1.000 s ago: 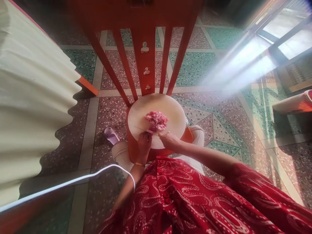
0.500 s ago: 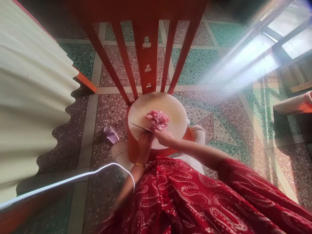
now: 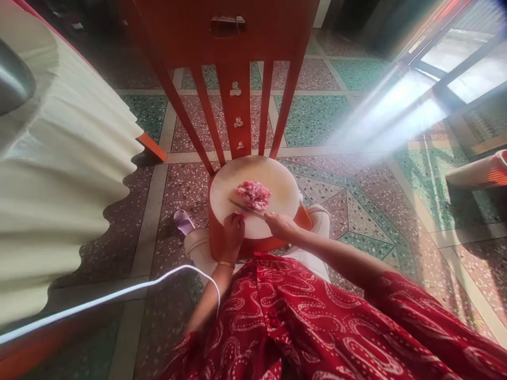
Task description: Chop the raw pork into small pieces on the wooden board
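My right hand [image 3: 282,226] is closed round the handle of a knife [image 3: 245,208]. Its blade points left across the round pale cutting board [image 3: 277,169], just on my side of a heap of chopped pink meat [image 3: 253,195]. At the board's near-left part, my left hand [image 3: 234,229] has its fingers curled together. A small pink piece of meat [image 3: 240,213] shows at those fingertips, close to the blade; the fingers partly hide it. The board rests on the seat of a red-brown wooden chair [image 3: 237,124].
The chair's slatted back rises beyond the board. A cream pleated cloth [image 3: 71,184] hangs at the left. A white cable [image 3: 130,287] crosses the lower left. Speckled tile floor [image 3: 317,121] lies around, with bright light from the right.
My right hand and the knife have moved slightly right, away from my left hand. The two hands were together before and now stand apart. The view has tilted upward a little.
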The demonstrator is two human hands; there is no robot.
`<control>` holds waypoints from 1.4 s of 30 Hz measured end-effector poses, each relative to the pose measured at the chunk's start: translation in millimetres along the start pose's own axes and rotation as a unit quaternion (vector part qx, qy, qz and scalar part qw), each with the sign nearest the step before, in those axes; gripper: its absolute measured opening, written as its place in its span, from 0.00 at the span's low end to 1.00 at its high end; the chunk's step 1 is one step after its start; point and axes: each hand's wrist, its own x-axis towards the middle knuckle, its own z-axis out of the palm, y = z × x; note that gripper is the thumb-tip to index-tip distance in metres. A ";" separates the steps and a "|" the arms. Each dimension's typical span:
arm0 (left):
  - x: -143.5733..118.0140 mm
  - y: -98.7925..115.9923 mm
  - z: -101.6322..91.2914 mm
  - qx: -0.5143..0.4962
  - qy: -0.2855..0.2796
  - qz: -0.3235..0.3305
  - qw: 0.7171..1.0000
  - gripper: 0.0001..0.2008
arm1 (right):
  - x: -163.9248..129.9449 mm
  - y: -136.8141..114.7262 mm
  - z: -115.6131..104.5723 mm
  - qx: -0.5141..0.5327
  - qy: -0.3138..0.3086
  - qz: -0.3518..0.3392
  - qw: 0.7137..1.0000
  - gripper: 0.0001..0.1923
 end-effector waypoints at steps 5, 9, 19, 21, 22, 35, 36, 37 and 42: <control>-6.6 0.4 -1.7 0.005 0.024 -0.030 0.999 0.09 | -12.2 -15.3 -4.3 0.006 -0.038 -0.004 0.999 0.19; -6.1 -3.1 2.3 0.018 0.022 -0.017 0.999 0.08 | -13.3 -16.0 -5.7 0.014 -0.058 -0.003 0.998 0.19; -3.4 -10.7 9.1 0.057 -0.031 0.006 0.998 0.06 | 48.4 -52.2 -20.0 0.033 -0.009 -0.089 0.995 0.21; -3.9 -9.1 7.8 0.059 -0.037 0.013 0.997 0.06 | 38.6 -42.7 -15.9 0.020 -0.029 -0.069 0.997 0.25; -4.1 -8.1 7.0 0.060 -0.033 0.015 0.998 0.06 | 31.2 -35.2 -13.2 0.012 -0.044 -0.051 0.998 0.27; -0.4 -11.1 0.8 0.047 -0.099 0.043 0.993 0.11 | 64.4 -54.2 -25.8 0.036 -0.032 -0.087 0.995 0.15; -1.4 -9.6 -2.3 0.041 -0.094 0.044 0.994 0.10 | 59.3 -49.8 -24.7 0.040 -0.036 -0.086 0.995 0.17; -2.6 -8.0 -5.7 0.035 -0.081 0.040 0.995 0.10 | 52.7 -43.9 -22.6 0.046 -0.037 -0.084 0.995 0.18; -3.1 -3.1 -16.5 0.008 -0.031 0.011 0.999 0.11 | 27.4 -21.7 -9.4 0.061 -0.028 -0.068 0.995 0.20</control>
